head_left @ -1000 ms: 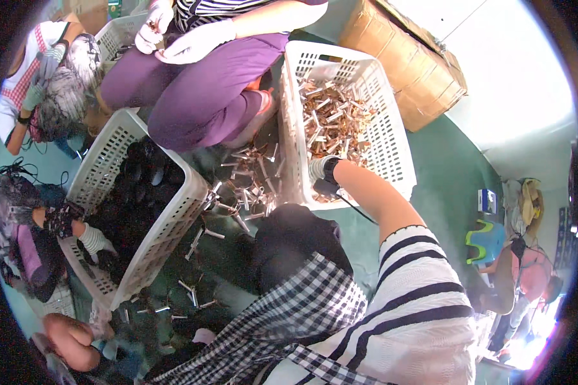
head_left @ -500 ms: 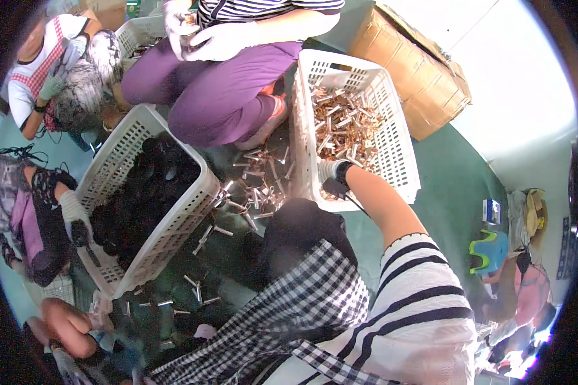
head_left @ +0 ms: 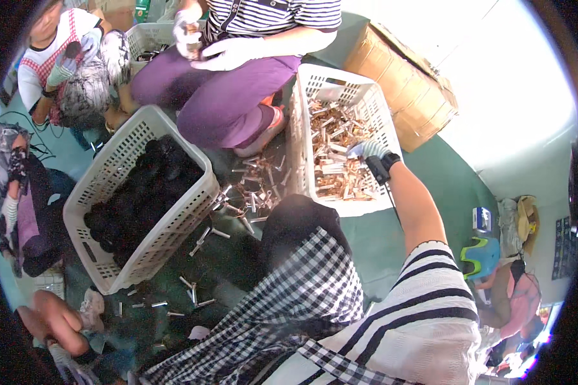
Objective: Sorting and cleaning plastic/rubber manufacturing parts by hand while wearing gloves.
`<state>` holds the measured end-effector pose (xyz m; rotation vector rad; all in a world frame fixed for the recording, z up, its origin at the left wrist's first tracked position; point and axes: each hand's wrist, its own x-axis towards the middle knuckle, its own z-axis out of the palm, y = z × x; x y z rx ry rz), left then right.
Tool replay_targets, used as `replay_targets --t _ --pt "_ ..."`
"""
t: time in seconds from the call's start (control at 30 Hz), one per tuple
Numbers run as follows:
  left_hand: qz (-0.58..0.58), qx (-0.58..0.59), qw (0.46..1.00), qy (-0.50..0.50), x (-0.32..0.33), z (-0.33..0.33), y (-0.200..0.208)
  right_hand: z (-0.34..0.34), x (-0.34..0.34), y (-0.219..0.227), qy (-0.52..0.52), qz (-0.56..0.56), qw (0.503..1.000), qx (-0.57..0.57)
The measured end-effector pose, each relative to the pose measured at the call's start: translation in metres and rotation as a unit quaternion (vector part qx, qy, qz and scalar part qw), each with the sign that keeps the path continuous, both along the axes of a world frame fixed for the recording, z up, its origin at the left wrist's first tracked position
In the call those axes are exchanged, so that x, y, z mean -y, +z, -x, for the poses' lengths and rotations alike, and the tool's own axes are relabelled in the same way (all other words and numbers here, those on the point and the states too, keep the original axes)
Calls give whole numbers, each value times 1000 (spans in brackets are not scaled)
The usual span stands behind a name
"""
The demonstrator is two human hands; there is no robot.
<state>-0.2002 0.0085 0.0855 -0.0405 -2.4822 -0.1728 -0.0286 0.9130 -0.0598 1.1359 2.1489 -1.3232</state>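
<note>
My right hand (head_left: 368, 151), in a white knitted glove with a dark band at the wrist, reaches into a white plastic basket (head_left: 359, 207) in front of me. Its fingers are curled down among many small copper-and-silver metal pieces (head_left: 334, 131); whatever is between the fingertips is hidden. Under the hand, some of the longer silver pieces lie side by side. My left hand does not show.
Another white basket (head_left: 205, 186), full of black parts (head_left: 141, 192), stands to the left. Loose metal pieces (head_left: 253, 186) litter the green floor. A person in purple trousers (head_left: 218, 109) sits opposite, holding a part. A cardboard box (head_left: 401, 86) stands behind the right basket.
My right hand has moved from the basket's near wall farther in and right, onto the metal pieces. At far left, a co-worker's gloved hand has drawn back from the basket of black parts.
</note>
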Motion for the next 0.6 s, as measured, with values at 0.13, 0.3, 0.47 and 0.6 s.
replay_targets --t 0.13,0.3,0.47,0.6 --pt "-47 -37 997 -53 -6 -36 10 -3 6 44 -66 66 985 -147" --pt "-23 213 977 -6 -28 -199 -31 1 44 111 -36 50 968 -242" --pt "-57 205 977 5 -72 -239 -11 42 105 169 199 82 938 -270" --pt "-48 155 986 -39 -76 -231 -2 81 206 198 236 124 930 -251"
